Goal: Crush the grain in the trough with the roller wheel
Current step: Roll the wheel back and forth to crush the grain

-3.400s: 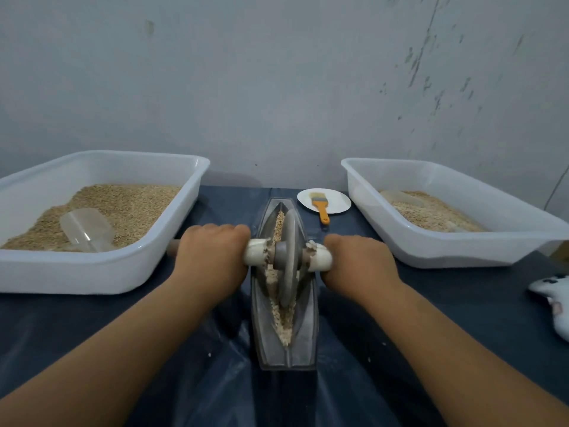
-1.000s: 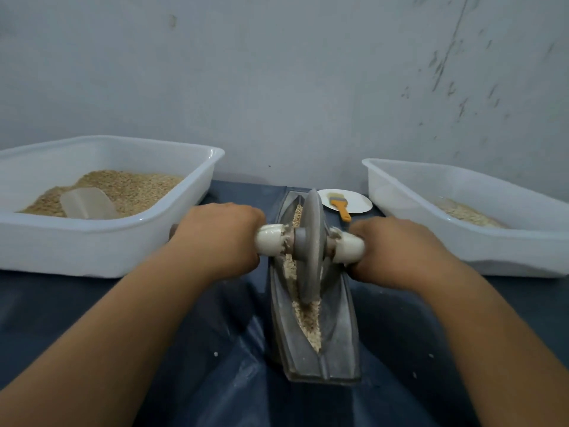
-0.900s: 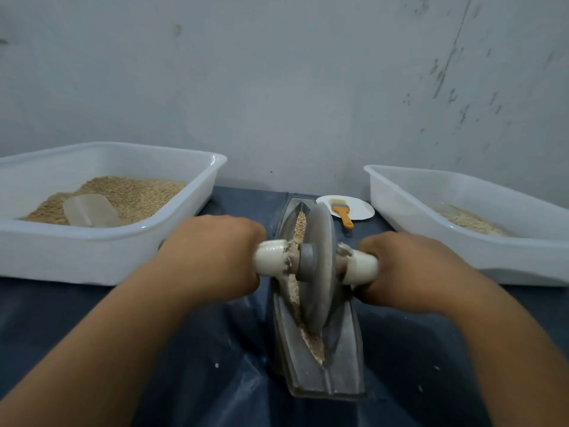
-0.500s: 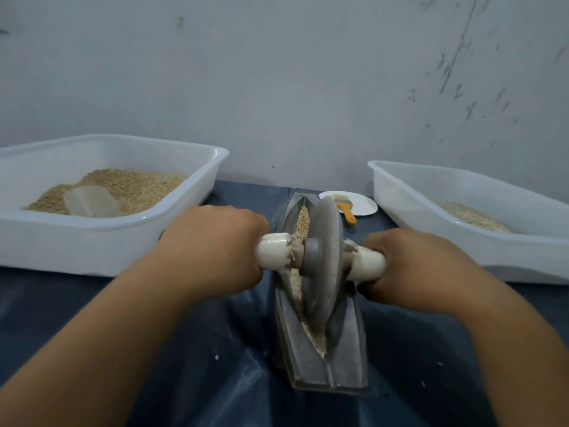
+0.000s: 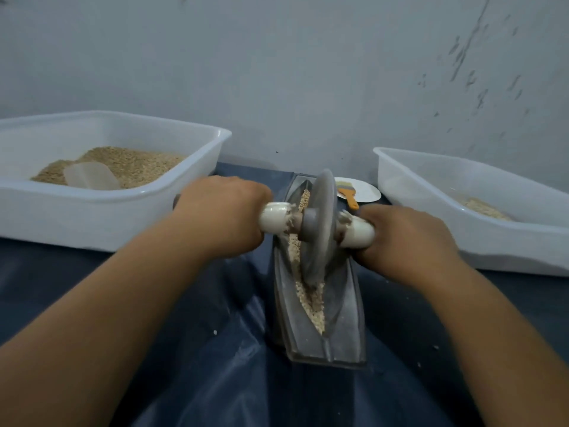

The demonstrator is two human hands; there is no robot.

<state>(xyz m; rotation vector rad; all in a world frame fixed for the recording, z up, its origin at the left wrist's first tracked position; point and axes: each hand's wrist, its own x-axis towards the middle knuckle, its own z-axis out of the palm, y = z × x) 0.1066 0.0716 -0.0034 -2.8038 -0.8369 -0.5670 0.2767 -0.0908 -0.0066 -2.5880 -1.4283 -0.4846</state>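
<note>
Head view: both hands, left hand (image 5: 226, 212) and right hand (image 5: 406, 238), are clenching the axle handles, rolling the roller wheel (image 5: 318, 224) through the grain (image 5: 311, 298) in the trough (image 5: 343, 328). Crushing is midway, I judge; next, steady downward pressure along the groove.

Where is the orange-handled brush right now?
Head view, right of centre: the brush lies on a small white plate, behind the trough, beside the right tub.

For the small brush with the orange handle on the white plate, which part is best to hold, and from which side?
Probably the orange handle, from the near side. The brush lies flat on the plate, bristles toward the wall and handle toward the person, past the near rim. The right hand is nearest, though it now grips the roller's handle.
</note>
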